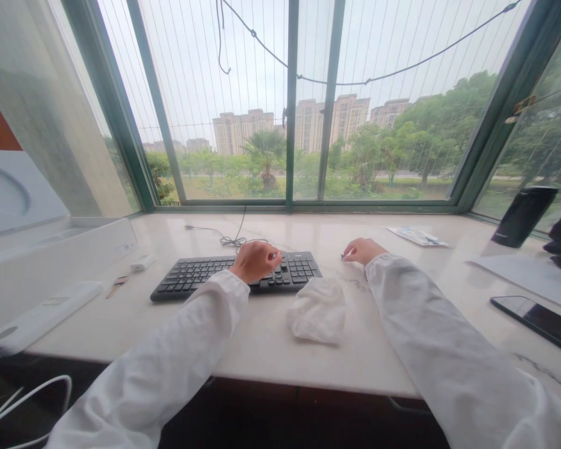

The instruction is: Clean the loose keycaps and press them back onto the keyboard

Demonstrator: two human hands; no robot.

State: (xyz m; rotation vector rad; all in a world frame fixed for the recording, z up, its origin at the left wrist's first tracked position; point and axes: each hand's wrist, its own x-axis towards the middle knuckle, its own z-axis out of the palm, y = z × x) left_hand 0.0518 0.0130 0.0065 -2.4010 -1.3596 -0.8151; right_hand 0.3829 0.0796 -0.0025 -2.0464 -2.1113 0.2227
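A black keyboard [196,274] lies on the pale marble counter [262,337] in front of the window. My left hand [255,260] rests curled on its right half, fingers bent over the keys. Just right of the keyboard, my right hand [362,250] lies on the counter with fingers pinched on a small dark object I cannot make out. A crumpled white cloth [318,310] sits between my forearms, near the counter's front. Both arms wear white sleeves.
The keyboard's cable [229,238] coils behind it. A black phone [540,321] lies at right, a dark cylinder [523,215] and papers [416,236] behind. White boxes [51,262] and a key [116,284] sit at left.
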